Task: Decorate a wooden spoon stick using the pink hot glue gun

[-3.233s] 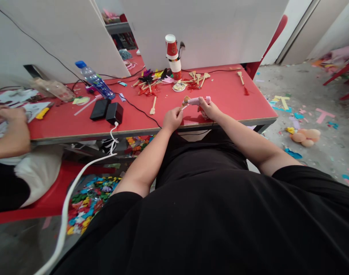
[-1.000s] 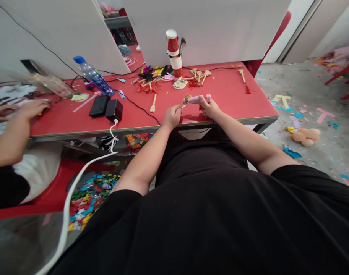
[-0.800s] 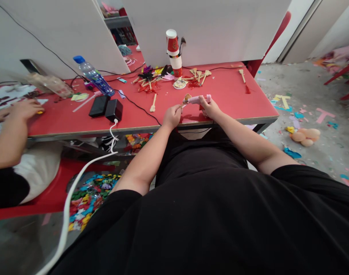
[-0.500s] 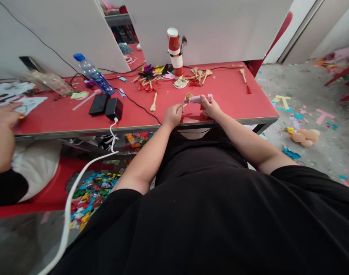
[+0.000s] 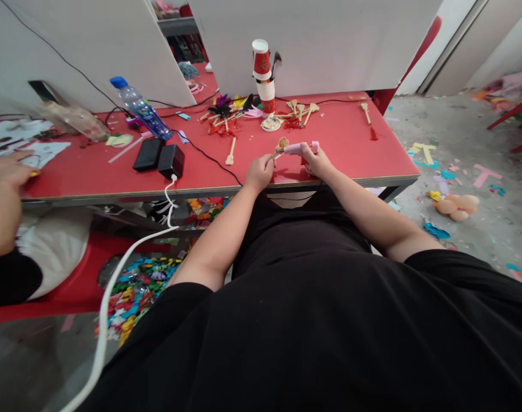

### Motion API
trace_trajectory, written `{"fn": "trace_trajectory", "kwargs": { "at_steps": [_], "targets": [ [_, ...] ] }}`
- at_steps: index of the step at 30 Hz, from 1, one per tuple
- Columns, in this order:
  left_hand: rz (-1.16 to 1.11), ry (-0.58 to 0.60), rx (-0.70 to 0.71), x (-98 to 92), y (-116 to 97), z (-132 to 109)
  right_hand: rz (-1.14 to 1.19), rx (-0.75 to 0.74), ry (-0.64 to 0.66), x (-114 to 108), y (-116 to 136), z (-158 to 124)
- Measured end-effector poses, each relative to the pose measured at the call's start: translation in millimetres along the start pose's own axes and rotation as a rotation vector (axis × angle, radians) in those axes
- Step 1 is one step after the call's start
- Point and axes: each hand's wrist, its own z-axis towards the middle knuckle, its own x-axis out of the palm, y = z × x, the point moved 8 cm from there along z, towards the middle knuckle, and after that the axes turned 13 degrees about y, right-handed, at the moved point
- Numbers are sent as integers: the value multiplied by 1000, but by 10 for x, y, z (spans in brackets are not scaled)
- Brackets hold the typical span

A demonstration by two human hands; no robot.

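My left hand (image 5: 259, 173) is closed round the thin handle of a small wooden stick with a broad, brownish head (image 5: 283, 143). In my right hand (image 5: 318, 162) is a pink hot glue gun (image 5: 295, 149), gripped with the fingers wrapped round it. Its nozzle points left and meets or nearly meets the stick's head; I cannot tell if they touch. Both hands are just above the front edge of the red table (image 5: 350, 137). Beyond them lies a small round dish (image 5: 271, 123) with pale bits in it.
Stacked paper cups (image 5: 261, 60) stand at the back, by wooden sticks with red tassels (image 5: 303, 114) and feathers (image 5: 226, 109). To the left are a bottle (image 5: 143, 111), a black box with a white cable (image 5: 171, 162) and a co-worker's hand (image 5: 10, 169). Scraps litter the floor (image 5: 466, 143).
My hands hold almost the same pose, with the glue gun still at the stick's head. The whole view has shifted very slightly.
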Motion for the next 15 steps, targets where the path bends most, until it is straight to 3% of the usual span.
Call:
{"fn": "trace_trajectory", "kwargs": {
  "at_steps": [3,15],
  "targets": [
    [6,-14,3,0,0,-1,27,-76,-60,-50,70,-39],
    [-123,-53,105,16,68,14,242,-126,-129,-157,-30,-63]
  ]
}}
